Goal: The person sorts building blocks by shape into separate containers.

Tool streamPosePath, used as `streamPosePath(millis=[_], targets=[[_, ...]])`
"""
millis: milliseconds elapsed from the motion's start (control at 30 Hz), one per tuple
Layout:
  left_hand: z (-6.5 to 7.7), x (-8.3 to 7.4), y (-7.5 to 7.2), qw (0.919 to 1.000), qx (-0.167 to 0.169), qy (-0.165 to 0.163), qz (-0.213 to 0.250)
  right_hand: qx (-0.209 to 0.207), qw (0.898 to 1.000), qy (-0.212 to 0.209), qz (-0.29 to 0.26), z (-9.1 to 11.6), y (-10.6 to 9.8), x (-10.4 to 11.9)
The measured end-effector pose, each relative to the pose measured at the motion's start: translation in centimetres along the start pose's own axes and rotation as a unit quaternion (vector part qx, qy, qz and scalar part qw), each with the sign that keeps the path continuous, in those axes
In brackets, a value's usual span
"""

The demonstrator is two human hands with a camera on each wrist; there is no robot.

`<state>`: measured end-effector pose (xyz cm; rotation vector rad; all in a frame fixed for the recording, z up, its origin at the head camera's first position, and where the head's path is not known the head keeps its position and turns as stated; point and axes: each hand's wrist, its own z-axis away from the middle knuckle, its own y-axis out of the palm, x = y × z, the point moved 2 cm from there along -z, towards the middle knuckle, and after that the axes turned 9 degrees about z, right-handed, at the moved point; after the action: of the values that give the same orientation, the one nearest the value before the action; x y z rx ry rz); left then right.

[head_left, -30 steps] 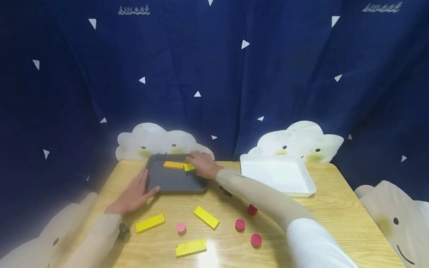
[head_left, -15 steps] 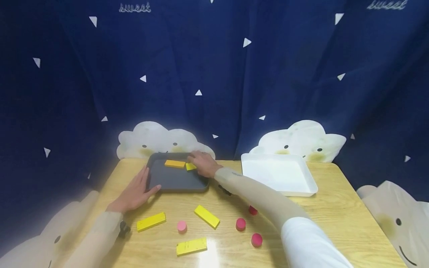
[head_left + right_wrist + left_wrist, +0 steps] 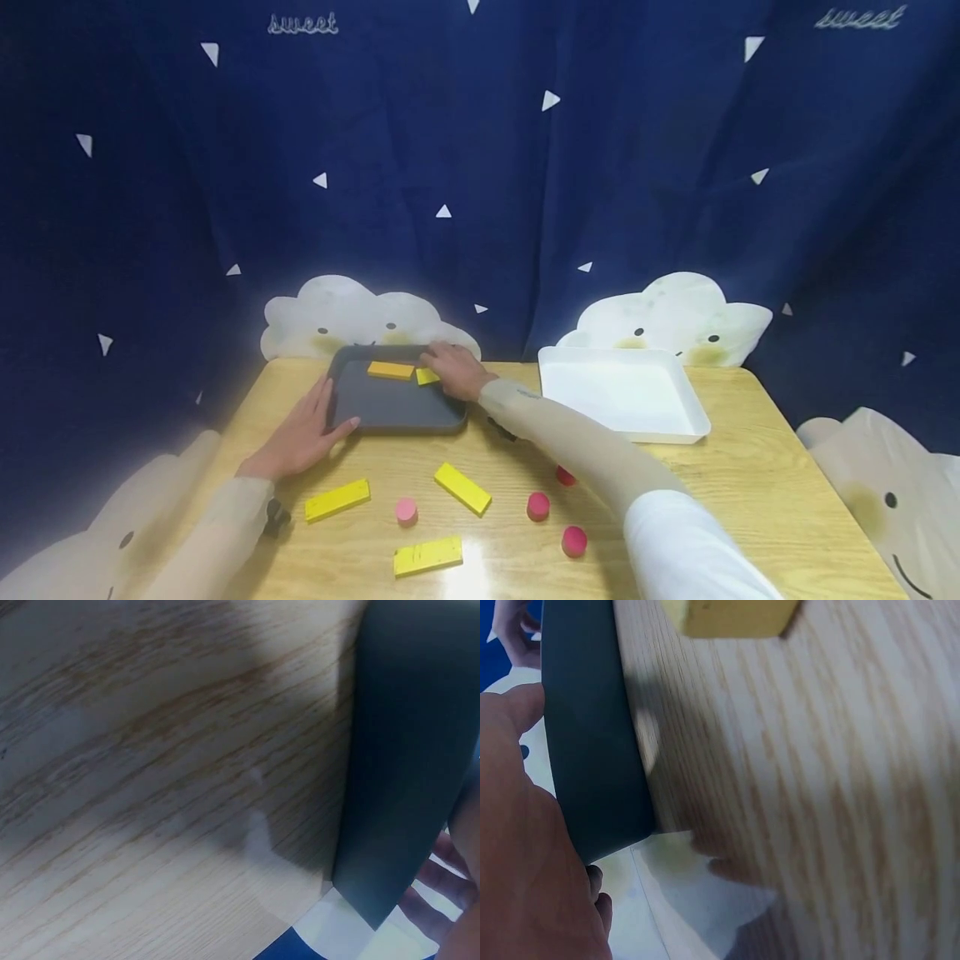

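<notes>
My left hand (image 3: 300, 429) rests at the left wall of a dark grey tray (image 3: 390, 412), fingers straight along it and thumb over the front rim. In the left wrist view, the thumb (image 3: 526, 709) lies against the tray's dark side wall (image 3: 592, 735). Inside the tray, my right hand (image 3: 457, 371) holds the right end of a yellow block (image 3: 427, 377), hiding that end. An orange block (image 3: 390, 370) lies just left of it. In the right wrist view, several fingers (image 3: 442, 885) show behind the tray wall (image 3: 409, 750).
Three yellow blocks (image 3: 337, 500), a pink cylinder (image 3: 406, 512) and dark pink cylinders (image 3: 537, 506) lie on the wooden table (image 3: 750, 517). The right forearm partly covers one cylinder (image 3: 566, 476). A white tray (image 3: 622, 396) stands at the back right, before a dark blue curtain (image 3: 480, 167).
The right forearm has shifted slightly left and down, covering more of one dark pink cylinder. Both hands stay at the grey tray.
</notes>
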<state>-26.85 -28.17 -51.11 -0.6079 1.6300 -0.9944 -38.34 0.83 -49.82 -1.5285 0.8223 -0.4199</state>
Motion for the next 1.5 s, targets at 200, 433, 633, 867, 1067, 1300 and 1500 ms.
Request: streamPosePath(millis=[200, 433, 633, 867, 1067, 1300, 1500], targets=[[0.6, -0.1, 0.1, 1.0000, -0.004, 0.003, 0.004, 0.020, 1.000, -0.007, 0.008, -0.2, 0.0, 0.2], [0.7, -0.4, 0.2, 0.9998, -0.016, 0.009, 0.012, 0.022, 1.000, -0.010, 0.010, -0.3, 0.1, 0.1], [0.5, -0.4, 0.2, 1.0000, -0.002, -0.001, 0.006, 0.017, 1.000, -0.010, 0.019, -0.3, 0.3, -0.2], [0.3, -0.5, 0.0, 1.0000, -0.006, 0.003, 0.005, -0.003, 1.000, -0.012, 0.020, -0.1, -0.2, -0.5], [0.3, -0.5, 0.1, 0.9998, -0.017, 0.012, 0.002, -0.027, 0.999, -0.026, 0.014, 0.2, -1.2, -0.4], [0.1, -0.4, 0.0, 0.9999, -0.008, 0.005, -0.004, -0.021, 0.999, -0.020, 0.016, 0.5, -1.7, -0.4], [0.1, -0.2, 0.0, 0.9999, -0.008, 0.011, 0.002, -0.017, 1.000, -0.013, 0.011, 1.0, -1.9, -0.7]])
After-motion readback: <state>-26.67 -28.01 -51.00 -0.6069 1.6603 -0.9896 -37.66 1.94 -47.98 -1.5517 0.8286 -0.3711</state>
